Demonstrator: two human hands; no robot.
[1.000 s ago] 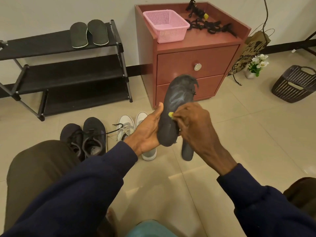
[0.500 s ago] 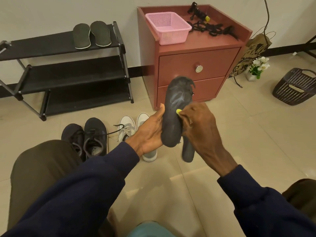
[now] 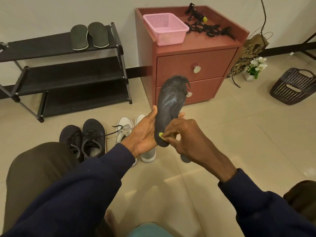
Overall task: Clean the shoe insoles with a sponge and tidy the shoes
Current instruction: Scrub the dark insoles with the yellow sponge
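A tiled floor point(image 3: 239, 137) is bounded at the wall by a shoe rack point(image 3: 68, 76) and a red cabinet point(image 3: 205, 65); open tiles are seen at right. Above it, a dark insole point(image 3: 171, 101) is gripped by the left hand point(image 3: 145, 132); a yellow sponge point(image 3: 161, 134) is pinched against its heel by the right hand point(image 3: 187, 136).

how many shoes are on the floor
4. The left dark sneaker and right dark sneaker sit side by side in front of the shoe rack; the left white sneaker and right white sneaker stand just right of them, the last partly hidden behind the left hand.
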